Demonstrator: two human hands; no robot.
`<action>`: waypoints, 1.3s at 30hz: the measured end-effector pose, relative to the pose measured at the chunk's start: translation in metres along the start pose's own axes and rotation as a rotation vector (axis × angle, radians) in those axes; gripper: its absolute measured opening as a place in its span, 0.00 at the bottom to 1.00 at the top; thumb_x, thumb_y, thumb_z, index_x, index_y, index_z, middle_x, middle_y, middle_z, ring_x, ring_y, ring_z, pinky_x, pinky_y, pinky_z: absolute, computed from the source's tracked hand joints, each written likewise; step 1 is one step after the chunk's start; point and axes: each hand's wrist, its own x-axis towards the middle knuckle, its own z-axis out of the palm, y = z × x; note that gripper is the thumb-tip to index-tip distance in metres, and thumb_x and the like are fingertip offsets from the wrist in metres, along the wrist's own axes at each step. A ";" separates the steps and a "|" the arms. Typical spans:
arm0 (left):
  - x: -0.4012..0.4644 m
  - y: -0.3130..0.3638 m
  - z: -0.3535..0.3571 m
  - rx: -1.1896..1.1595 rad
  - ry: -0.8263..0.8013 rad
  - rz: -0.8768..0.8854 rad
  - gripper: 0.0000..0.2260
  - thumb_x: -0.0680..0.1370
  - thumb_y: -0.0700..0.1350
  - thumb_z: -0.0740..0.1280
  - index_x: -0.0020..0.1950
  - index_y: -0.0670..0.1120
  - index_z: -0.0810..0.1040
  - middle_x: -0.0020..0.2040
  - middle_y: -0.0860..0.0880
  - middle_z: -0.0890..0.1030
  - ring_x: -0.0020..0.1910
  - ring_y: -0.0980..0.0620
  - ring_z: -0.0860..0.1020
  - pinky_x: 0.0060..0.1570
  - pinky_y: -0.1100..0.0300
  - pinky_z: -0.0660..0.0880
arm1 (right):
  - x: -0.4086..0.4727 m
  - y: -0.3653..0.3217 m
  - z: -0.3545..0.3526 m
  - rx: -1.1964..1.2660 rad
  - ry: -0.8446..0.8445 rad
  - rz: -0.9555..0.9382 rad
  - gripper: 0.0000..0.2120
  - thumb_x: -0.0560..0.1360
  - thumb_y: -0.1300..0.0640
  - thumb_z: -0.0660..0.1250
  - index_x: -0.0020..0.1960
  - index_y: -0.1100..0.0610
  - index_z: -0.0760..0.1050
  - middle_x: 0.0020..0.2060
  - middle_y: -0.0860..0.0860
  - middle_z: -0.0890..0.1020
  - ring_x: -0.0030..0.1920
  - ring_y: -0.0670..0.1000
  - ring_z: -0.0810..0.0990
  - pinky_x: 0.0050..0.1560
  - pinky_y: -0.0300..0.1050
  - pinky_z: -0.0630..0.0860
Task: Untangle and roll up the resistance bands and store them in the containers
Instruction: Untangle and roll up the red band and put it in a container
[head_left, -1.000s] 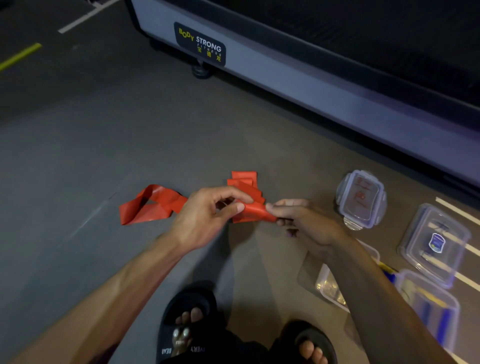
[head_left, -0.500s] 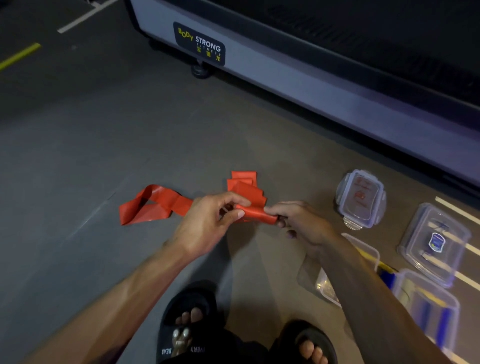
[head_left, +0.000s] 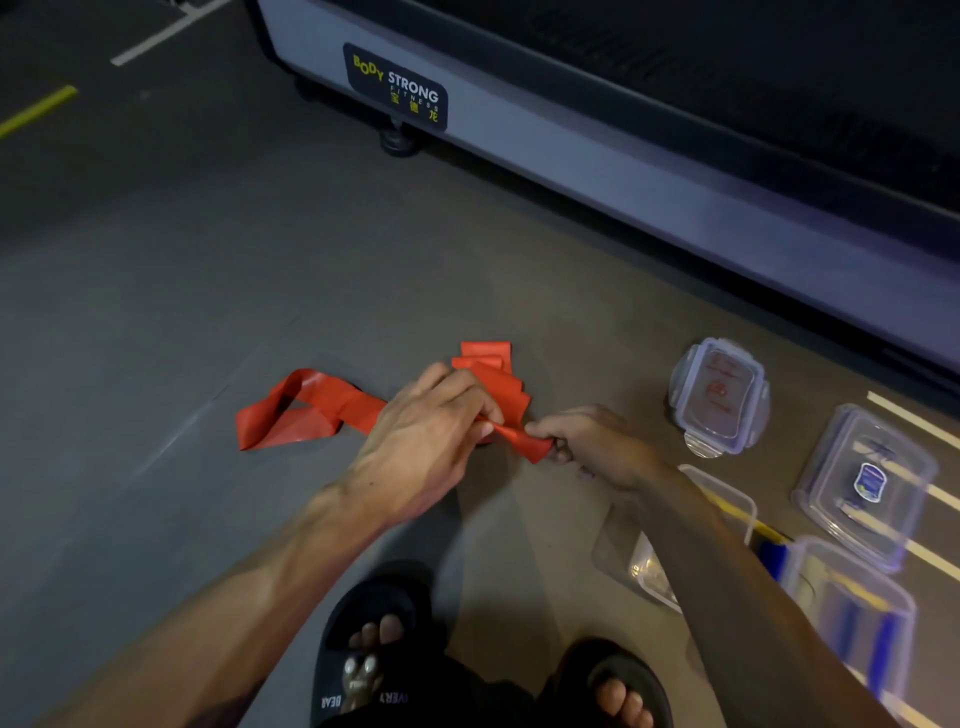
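Observation:
A long red resistance band (head_left: 317, 405) lies on the grey floor, its free end looped at the left and several folds stacked behind my hands. My left hand (head_left: 426, 441) pinches the band's middle between thumb and fingers. My right hand (head_left: 592, 447) grips the small rolled end of the band just to the right. A clear open container (head_left: 727, 499) sits half hidden under my right forearm. Another clear container (head_left: 857, 613) with blue and yellow bands inside stands at the lower right.
Two clear lids lie on the floor at the right: a rounded lid (head_left: 722, 395) and a square lid (head_left: 867, 483). A grey machine base (head_left: 623, 171) labelled Body Strong runs along the back. My sandalled feet (head_left: 374, 649) are at the bottom.
My left hand has turned further over the band and my right hand has twisted the end into a tighter roll, shifting slightly right and down. The loop at the left has not moved.

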 end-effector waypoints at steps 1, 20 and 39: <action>-0.001 -0.001 0.000 0.002 -0.015 -0.008 0.07 0.80 0.49 0.62 0.52 0.53 0.79 0.51 0.58 0.78 0.53 0.51 0.74 0.52 0.52 0.76 | -0.001 0.000 0.000 -0.030 -0.010 -0.023 0.15 0.74 0.52 0.74 0.31 0.53 0.77 0.26 0.45 0.76 0.27 0.41 0.73 0.27 0.35 0.66; 0.008 -0.003 -0.001 -0.103 -0.116 -0.053 0.03 0.80 0.46 0.68 0.52 0.53 0.79 0.49 0.56 0.78 0.50 0.54 0.72 0.54 0.60 0.69 | -0.010 0.016 0.012 -0.384 0.133 -0.671 0.10 0.69 0.45 0.73 0.46 0.48 0.79 0.42 0.39 0.81 0.46 0.44 0.77 0.51 0.39 0.74; 0.004 -0.006 -0.004 -0.331 -0.092 -0.042 0.04 0.79 0.45 0.69 0.52 0.53 0.81 0.47 0.56 0.82 0.47 0.59 0.75 0.54 0.60 0.69 | -0.002 0.013 -0.003 -0.228 -0.038 -0.518 0.07 0.71 0.57 0.80 0.38 0.51 0.83 0.28 0.41 0.77 0.30 0.40 0.73 0.37 0.36 0.68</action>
